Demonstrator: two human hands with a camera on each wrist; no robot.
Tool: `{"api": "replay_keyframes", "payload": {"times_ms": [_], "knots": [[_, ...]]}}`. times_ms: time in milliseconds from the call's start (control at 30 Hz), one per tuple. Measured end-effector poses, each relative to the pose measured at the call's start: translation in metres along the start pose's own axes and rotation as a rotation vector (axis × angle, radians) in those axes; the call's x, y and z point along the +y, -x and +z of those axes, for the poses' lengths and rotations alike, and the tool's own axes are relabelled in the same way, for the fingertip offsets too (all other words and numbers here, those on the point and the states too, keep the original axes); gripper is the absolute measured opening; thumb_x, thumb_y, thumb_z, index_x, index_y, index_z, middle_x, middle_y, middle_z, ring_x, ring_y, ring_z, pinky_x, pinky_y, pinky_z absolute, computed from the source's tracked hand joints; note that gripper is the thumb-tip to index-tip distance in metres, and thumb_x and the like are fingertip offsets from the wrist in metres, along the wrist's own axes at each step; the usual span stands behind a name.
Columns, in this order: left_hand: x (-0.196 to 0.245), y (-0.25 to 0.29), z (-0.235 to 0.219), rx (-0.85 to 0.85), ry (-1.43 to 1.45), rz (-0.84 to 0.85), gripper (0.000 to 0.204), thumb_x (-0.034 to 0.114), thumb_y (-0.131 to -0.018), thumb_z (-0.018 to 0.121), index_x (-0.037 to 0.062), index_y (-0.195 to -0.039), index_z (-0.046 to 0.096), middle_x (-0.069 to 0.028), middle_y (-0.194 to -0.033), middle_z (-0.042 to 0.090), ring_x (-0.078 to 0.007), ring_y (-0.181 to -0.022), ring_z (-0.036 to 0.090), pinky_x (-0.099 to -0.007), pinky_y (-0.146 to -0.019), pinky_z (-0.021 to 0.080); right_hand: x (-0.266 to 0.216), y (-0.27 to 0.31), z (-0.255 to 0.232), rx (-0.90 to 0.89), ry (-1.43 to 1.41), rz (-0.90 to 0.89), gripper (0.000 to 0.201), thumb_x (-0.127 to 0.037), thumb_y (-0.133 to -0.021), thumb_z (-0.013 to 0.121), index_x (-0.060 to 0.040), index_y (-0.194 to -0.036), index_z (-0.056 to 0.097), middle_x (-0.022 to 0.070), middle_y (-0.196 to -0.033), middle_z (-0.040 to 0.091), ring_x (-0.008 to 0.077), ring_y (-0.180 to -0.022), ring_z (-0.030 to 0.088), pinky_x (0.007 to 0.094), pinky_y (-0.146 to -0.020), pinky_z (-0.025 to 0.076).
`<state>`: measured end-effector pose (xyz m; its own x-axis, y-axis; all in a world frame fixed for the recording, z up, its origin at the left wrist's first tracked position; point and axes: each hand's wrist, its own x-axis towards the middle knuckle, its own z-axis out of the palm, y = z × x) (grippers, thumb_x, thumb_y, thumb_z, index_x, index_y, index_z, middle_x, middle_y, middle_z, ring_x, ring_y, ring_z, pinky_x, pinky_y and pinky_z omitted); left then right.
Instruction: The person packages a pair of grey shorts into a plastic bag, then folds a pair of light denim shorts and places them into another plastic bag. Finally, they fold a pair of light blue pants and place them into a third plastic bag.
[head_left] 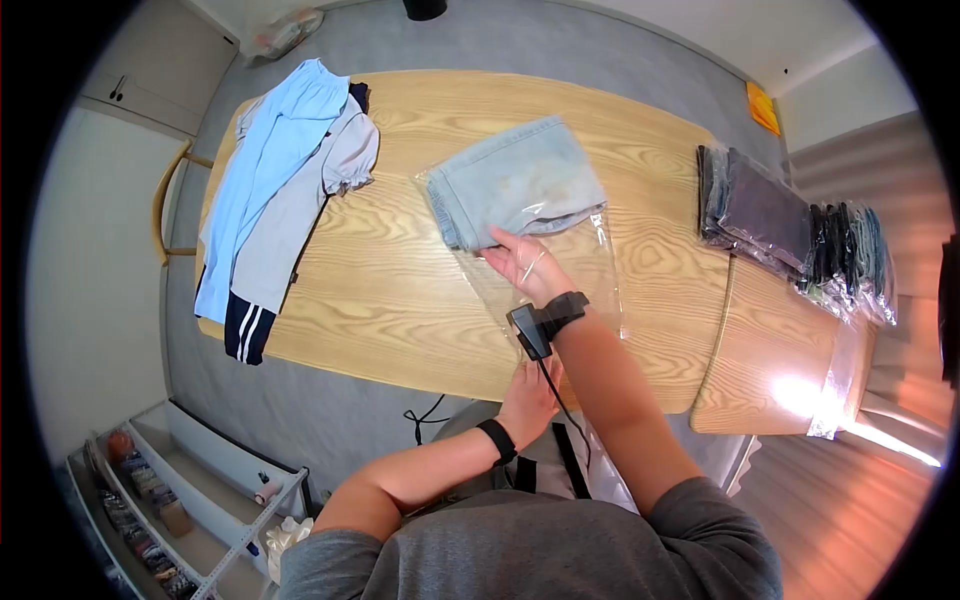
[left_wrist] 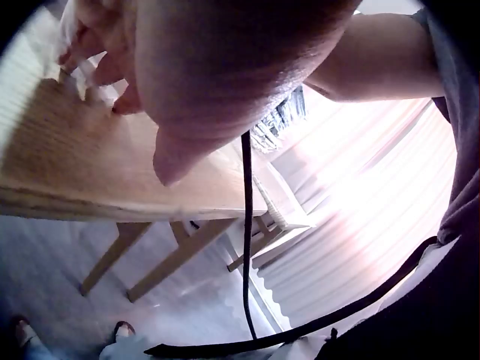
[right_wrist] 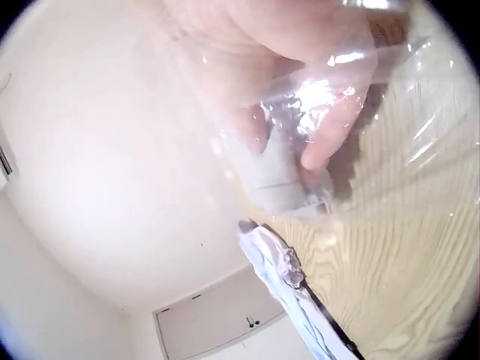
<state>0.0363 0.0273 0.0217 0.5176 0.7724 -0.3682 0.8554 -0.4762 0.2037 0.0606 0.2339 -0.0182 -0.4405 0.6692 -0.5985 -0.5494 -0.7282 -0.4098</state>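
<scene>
Storage rack (head_left: 241, 545): stands at the lower left, packed with small goods.
Wooden chair (head_left: 162, 205): stands against the left end of the table (head_left: 380, 290).
Loose clothes (head_left: 290, 200): lie spread in a pile on that end, light blue over grey, with white-striped navy cloth underneath.
Folded denim (head_left: 520, 180): lies mid-table, pale blue with tan patches, inside the upper part of a clear bag (head_left: 592, 275).
Left hand (head_left: 530, 398): rests at the near table edge, by the bag's lower end; cannot tell whether pinching film.
Right hand (head_left: 525, 262): pinches the denim's near edge between thumb and fingers, under clear film.
Bagged garments (head_left: 760, 212): lie stacked flat at the right, beside others packed upright.
Side table (head_left: 765, 345): adjoins at the right, brightly sunlit.
</scene>
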Motion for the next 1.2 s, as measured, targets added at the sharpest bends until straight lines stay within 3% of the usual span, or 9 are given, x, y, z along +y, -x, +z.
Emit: {"api": "replay_keyframes", "payload": {"times_ms": [200,367,433,500,533,633,833,933,1200], "knots": [[-0.003,0.006,0.003,0.014,-0.063,0.032,0.056,0.042,-0.082,0.055,0.0021,-0.12,0.05,-0.0192,-0.129,0.04,-0.0417,-0.129,0.026,-0.0443,-0.105,0.027,0.011,-0.01,0.007,0.037,0.288,-0.122,0.034,-0.017,-0.085,0.064,0.0107,-0.1,0.052,0.0168,-0.098,0.061,0.0245,-0.091,0.062,0.0297,-0.077,0.053],[-0.001,0.005,0.021,0.053,-0.017,0.031,0.059,0.038,-0.08,0.057,0.0017,-0.125,0.047,-0.0205,-0.13,0.039,-0.0412,-0.126,0.03,-0.0425,-0.096,0.037,-0.005,0.009,0.012,0.288,1.047,-0.059,0.039,-0.033,-0.083,0.066,0.0041,-0.074,0.062,0.0141,-0.059,0.061,0.0237,-0.049,0.06,0.0318,-0.053,0.047],[-0.002,0.003,0.025,0.035,0.013,0.034,0.057,0.034,-0.079,0.057,0.0014,-0.126,0.047,-0.021,-0.131,0.039,-0.0406,-0.124,0.033,-0.041,-0.092,0.041,-0.011,0.024,0.012,0.288,1.421,-0.029,0.026,-0.027,-0.081,0.067,-0.0012,-0.08,0.063,0.0147,-0.071,0.064,0.0252,-0.062,0.063,0.0358,-0.059,0.048],[-0.003,0.003,0.022,0.019,0.048,0.038,0.056,0.029,-0.079,0.058,0.0011,-0.126,0.046,-0.0214,-0.131,0.038,-0.0401,-0.123,0.035,-0.0395,-0.087,0.044,-0.004,0.038,0.0,0.406,1.776,-0.738,0.019,-0.021,-0.077,0.067,-0.0056,-0.087,0.063,0.0148,-0.095,0.064,0.0266,-0.086,0.061,0.037,-0.07,0.046],[-0.003,0.004,0.017,0.11,0.017,0.023,0.054,0.025,-0.079,0.057,0.0007,-0.126,0.046,-0.0214,-0.13,0.039,-0.0397,-0.121,0.037,-0.0383,-0.084,0.045,-0.008,0.04,-0.008,0.285,1.809,-0.898,0.036,-0.019,-0.075,0.067,-0.0103,-0.108,0.058,0.0152,-0.125,0.051,0.0281,-0.114,0.047,0.0392,-0.089,0.039],[-0.003,0.007,0.014,0.207,-0.046,0.021,0.05,0.02,-0.081,0.051,0.0012,-0.127,0.046,-0.0205,-0.13,0.041,-0.0372,-0.119,0.04,-0.0349,-0.077,0.045,-0.013,0.051,0.001,0.394,2.204,-1.038,0.06,-0.02,-0.074,0.068,-0.0119,-0.129,0.044,0.015,-0.138,0.036,0.0311,-0.127,0.034,0.0467,-0.101,0.028],[-0.004,0.01,0.018,0.165,0.037,0.037,0.044,0.018,-0.079,0.052,0.0008,-0.12,0.05,-0.0211,-0.125,0.043,-0.0389,-0.119,0.039,-0.0378,-0.081,0.045,0.0,0.05,0.038,0.439,2.218,-0.629,0.069,-0.034,-0.079,0.063,-0.0166,-0.139,0.033,0.011,-0.146,0.027,0.0296,-0.134,0.025,0.055,-0.105,0.02],[-0.005,0.011,0.013,0.12,0.029,0.047,0.04,0.019,-0.08,0.051,0.0016,-0.116,0.052,-0.0208,-0.124,0.044,-0.0382,-0.12,0.037,-0.038,-0.085,0.043,0.013,0.013,0.022,-0.046,1.853,-0.97,0.067,-0.04,-0.083,0.058,-0.0203,-0.14,0.029,0.0096,-0.147,0.024,0.0286,-0.136,0.022,0.0568,-0.105,0.019],[-0.004,0.015,0.008,0.096,-0.112,0.044,0.036,0.021,-0.084,0.048,0.0035,-0.115,0.052,-0.021,-0.126,0.042,-0.0384,-0.121,0.036,-0.0392,-0.09,0.041,0.02,-0.009,0.034,0.068,2.118,-0.856,0.069,-0.037,-0.084,0.057,-0.0218,-0.143,0.023,0.0079,-0.149,0.02,0.0278,-0.138,0.016,0.0541,-0.107,0.014]]}}
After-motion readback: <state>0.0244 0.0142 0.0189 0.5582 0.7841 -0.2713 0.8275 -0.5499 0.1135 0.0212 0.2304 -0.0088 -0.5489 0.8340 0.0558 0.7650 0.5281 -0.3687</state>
